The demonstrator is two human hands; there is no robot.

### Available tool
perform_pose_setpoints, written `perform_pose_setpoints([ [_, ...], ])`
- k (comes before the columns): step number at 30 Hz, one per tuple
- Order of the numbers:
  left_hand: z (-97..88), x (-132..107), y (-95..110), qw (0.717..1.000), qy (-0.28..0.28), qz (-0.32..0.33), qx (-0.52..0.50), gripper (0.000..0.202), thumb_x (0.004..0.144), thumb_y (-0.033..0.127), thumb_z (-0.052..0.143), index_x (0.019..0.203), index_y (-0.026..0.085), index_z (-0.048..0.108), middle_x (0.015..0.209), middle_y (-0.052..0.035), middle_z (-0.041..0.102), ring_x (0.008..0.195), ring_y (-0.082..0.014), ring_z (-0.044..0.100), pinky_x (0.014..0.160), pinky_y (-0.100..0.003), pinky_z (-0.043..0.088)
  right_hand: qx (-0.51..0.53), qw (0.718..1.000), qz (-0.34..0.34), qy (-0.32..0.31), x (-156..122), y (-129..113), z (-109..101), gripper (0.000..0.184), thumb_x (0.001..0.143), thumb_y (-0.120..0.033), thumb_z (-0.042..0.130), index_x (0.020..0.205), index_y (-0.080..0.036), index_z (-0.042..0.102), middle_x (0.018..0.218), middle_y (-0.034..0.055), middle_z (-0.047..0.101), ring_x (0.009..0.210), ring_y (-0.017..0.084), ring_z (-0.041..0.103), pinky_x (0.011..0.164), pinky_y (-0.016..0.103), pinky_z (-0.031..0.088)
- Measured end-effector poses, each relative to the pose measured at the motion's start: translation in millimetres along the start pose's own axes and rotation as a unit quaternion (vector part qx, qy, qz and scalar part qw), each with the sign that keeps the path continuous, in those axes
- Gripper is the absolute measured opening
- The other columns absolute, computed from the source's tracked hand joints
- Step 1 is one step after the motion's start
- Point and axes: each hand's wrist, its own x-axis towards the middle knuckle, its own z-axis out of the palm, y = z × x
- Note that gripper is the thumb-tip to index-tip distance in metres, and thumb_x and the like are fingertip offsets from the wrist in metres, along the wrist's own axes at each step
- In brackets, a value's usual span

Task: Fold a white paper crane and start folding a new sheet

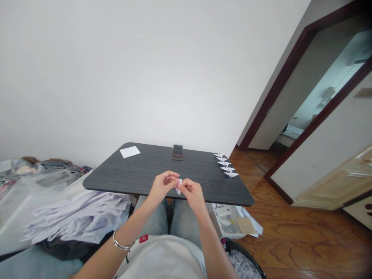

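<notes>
A small folded piece of white paper (178,187) is pinched between my two hands, just above the near edge of the dark table (145,174). My left hand (163,185) grips it from the left with thumb and index finger. From the right, the thumb and fingers of my right hand (192,193) close on its other side. Along the table's right end stand several folded paper cranes (231,174) in a row. A flat stack or sheet of white paper (130,151) lies at the far left corner.
A phone-like device (177,152) leans at the table's back edge by the wall. Piled clothes (78,217) lie at the left. A white box of items (228,221) and a bin of paper scraps (244,265) are at lower right, near a doorway.
</notes>
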Motion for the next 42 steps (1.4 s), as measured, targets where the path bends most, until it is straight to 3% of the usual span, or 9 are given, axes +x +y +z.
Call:
perform_pose_setpoints([
  [6, 3.8, -2, 7, 0.999, 0.033, -0.001, -0.023, 0.023, 0.063, 0.023, 0.068, 0.081, 0.012, 0.058, 0.06, 0.0013, 0.062, 0.055, -0.0104, 0.058, 0.059, -0.022, 0.045, 0.055, 0.997, 0.034, 0.044, 1, 8, 4, 0.02, 0.064, -0.03, 0.065, 0.053, -0.015, 0.059, 0.051, -0.0005, 0.059, 0.048, 0.011, 0.051, 0.049, 0.022, 0.04],
  [10, 4.4, -2, 9, 0.997, 0.068, 0.007, -0.019, 0.023, 0.061, 0.022, 0.069, 0.079, 0.013, 0.059, 0.058, 0.0024, 0.061, 0.053, -0.0097, 0.056, 0.057, -0.021, 0.044, 0.11, 0.99, 0.064, 0.061, 0, 8, 6, 0.021, 0.059, -0.029, 0.071, 0.058, -0.016, 0.055, 0.053, -0.0006, 0.062, 0.05, 0.013, 0.057, 0.052, 0.024, 0.047],
  [14, 4.0, -1, 11, 0.996, 0.081, 0.014, -0.022, 0.023, 0.062, 0.022, 0.069, 0.08, 0.012, 0.059, 0.059, 0.0014, 0.062, 0.055, -0.0102, 0.057, 0.059, -0.022, 0.044, 0.149, 0.983, 0.096, 0.041, 0, 7, 5, 0.027, 0.059, -0.031, 0.072, 0.077, -0.016, 0.058, 0.06, 0.0005, 0.066, 0.053, 0.015, 0.062, 0.053, 0.026, 0.051],
  [18, 4.5, -2, 11, 0.996, 0.08, 0.014, -0.035, 0.023, 0.062, 0.023, 0.069, 0.08, 0.013, 0.059, 0.059, 0.0013, 0.062, 0.054, -0.0098, 0.056, 0.058, -0.021, 0.044, 0.142, 0.982, 0.123, 0.016, 1, 8, 5, 0.026, 0.062, -0.038, 0.068, 0.07, -0.014, 0.062, 0.06, 0.0033, 0.067, 0.049, 0.013, 0.061, 0.05, 0.024, 0.051],
  [25, 1.0, -2, 11, 0.997, 0.056, -0.023, -0.046, 0.024, 0.071, 0.034, 0.06, 0.079, 0.012, 0.064, 0.063, -0.0012, 0.061, 0.056, -0.0096, 0.054, 0.054, -0.02, 0.043, 0.122, 0.987, 0.1, 0.028, 0, 7, 1, 0.021, 0.063, -0.035, 0.069, 0.065, -0.015, 0.062, 0.054, 0.0002, 0.064, 0.043, 0.01, 0.056, 0.046, 0.021, 0.048],
  [31, -2.0, -2, 16, 0.999, 0.007, -0.043, 0.01, 0.02, 0.063, 0.03, 0.068, 0.064, 0.011, 0.064, 0.06, -0.0022, 0.063, 0.055, -0.0095, 0.052, 0.051, -0.019, 0.04, 0.103, 0.991, 0.076, 0.036, 0, 7, -1, 0.019, 0.064, -0.033, 0.068, 0.068, -0.015, 0.063, 0.054, -0.0008, 0.061, 0.044, 0.01, 0.055, 0.047, 0.022, 0.047],
  [36, -1.7, -4, 17, 0.998, 0.018, -0.052, -0.012, 0.021, 0.061, 0.031, 0.069, 0.061, 0.012, 0.062, 0.057, -0.0011, 0.063, 0.05, -0.0085, 0.051, 0.051, -0.02, 0.042, 0.112, 0.99, 0.045, 0.074, 0, 5, 0, 0.02, 0.067, -0.033, 0.065, 0.075, -0.016, 0.065, 0.061, 0.0007, 0.063, 0.05, 0.012, 0.057, 0.053, 0.025, 0.049],
  [42, 1.2, -4, 11, 0.997, 0.031, -0.046, -0.049, 0.025, 0.059, 0.034, 0.071, 0.06, 0.012, 0.06, 0.053, -0.0002, 0.061, 0.049, -0.0091, 0.052, 0.053, -0.021, 0.042, 0.105, 0.992, 0.054, 0.046, 0, 3, 0, 0.02, 0.063, -0.031, 0.069, 0.074, -0.015, 0.064, 0.062, 0.0024, 0.065, 0.052, 0.014, 0.059, 0.055, 0.027, 0.05],
])
